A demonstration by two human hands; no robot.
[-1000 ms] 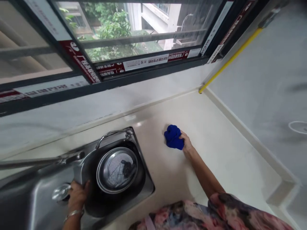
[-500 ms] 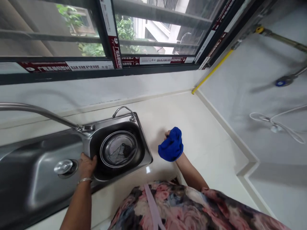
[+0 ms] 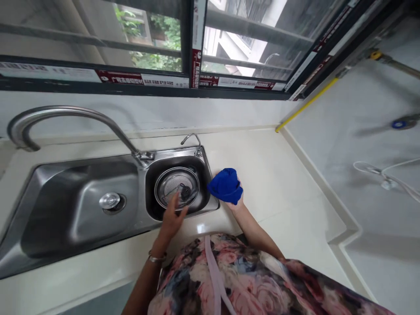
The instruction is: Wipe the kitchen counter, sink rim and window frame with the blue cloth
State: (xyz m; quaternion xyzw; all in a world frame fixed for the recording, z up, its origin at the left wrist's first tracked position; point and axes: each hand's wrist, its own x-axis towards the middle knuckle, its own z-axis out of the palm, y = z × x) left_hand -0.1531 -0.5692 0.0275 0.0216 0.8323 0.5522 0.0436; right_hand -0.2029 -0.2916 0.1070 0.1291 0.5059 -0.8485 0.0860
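A bunched blue cloth (image 3: 226,185) is gripped in my right hand (image 3: 236,202), above the counter just right of the sink; the cloth hides most of those fingers. My left hand (image 3: 173,218) is over the front rim of the small basin (image 3: 205,192), fingers apart and holding nothing. Its fingertips overlap the edge of a round metal colander (image 3: 158,181) in that basin; whether they touch it I cannot tell. Inside the colander lie a dark scrubber (image 3: 185,191) and something clear and crumpled, perhaps plastic.
Left of the small basin is a large steel basin (image 3: 88,218) with a drain strainer (image 3: 109,201). A tall curved faucet (image 3: 82,112) and a small tap (image 3: 193,139) rise behind. White counter (image 3: 278,175) extends right toward a yellow pipe (image 3: 306,104) and the wall.
My left hand has moved right, off the divider between basins, to the colander. The right hand has brought the blue cloth left, closer to the sink. The view has shifted left.
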